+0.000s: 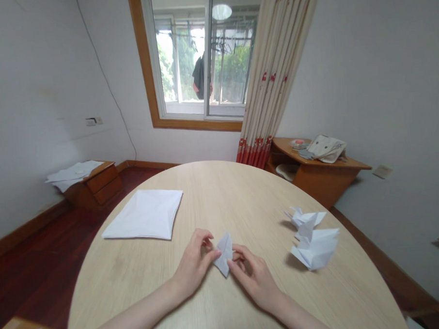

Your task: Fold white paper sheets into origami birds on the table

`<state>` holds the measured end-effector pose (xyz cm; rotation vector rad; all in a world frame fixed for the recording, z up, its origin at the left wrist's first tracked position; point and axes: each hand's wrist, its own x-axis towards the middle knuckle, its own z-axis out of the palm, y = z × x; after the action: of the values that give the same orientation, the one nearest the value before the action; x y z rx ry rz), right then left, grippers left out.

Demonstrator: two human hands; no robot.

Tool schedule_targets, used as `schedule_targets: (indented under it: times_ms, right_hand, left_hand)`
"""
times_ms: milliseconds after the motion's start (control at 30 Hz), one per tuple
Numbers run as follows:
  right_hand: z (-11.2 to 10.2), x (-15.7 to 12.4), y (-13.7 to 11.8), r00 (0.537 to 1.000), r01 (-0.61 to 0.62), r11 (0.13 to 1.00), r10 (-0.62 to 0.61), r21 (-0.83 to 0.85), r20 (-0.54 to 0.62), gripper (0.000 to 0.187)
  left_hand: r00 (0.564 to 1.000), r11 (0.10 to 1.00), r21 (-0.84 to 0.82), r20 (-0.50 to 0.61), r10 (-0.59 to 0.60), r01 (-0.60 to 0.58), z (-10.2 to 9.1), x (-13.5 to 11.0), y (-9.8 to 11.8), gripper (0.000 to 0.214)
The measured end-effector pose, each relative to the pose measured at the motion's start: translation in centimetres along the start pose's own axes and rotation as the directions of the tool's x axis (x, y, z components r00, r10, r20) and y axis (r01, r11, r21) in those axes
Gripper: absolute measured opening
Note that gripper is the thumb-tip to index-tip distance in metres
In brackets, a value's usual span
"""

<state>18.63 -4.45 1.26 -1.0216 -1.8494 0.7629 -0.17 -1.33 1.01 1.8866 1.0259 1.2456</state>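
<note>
Pinching a small folded paper (225, 252) at its left edge, the left hand (194, 260) has its thumb laid on the near face and its index finger curled above. The right hand (256, 278) grips the right edge low down, thumb in front, the other fingers bent. The paper sits between the two hands, over the near middle of the round desk (221, 193), a point at its top and another at its bottom. Left of it, well apart, a stack (145, 214) of white sheets lies flat. To the right stand two folded figures, the nearer one (319, 250) partly overlapping the farther one (304, 217) in view. Beyond the desk are a window (204, 63), a curtain (270, 75) with red patterns, and a corner cabinet (314, 177) bearing a bag (328, 147).
</note>
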Motion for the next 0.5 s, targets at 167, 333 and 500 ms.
schedule_targets:
  times_ms: [167,333,500]
  right_hand:
    - [0.1,-0.2,0.1,0.998,0.063,0.996,-0.063,-0.059,0.004,0.02]
    - [0.2,-0.3,0.0,0.993,0.119,0.99,-0.118,-0.075,0.019,0.02]
    - [0.2,-0.4,-0.1,0.996,0.08,0.995,-0.076,-0.06,0.055,0.019]
  left_hand:
    - [0.984,0.992,0.052,0.141,0.106,-0.114,-0.2,-0.1,1.2,0.012]
    - [0.977,0.998,-0.035,0.204,0.061,-0.055,-0.3,-0.2,2.1,0.018]
    - [0.977,0.997,-0.071,0.212,0.03,-0.015,-0.3,-0.2,2.1,0.014]
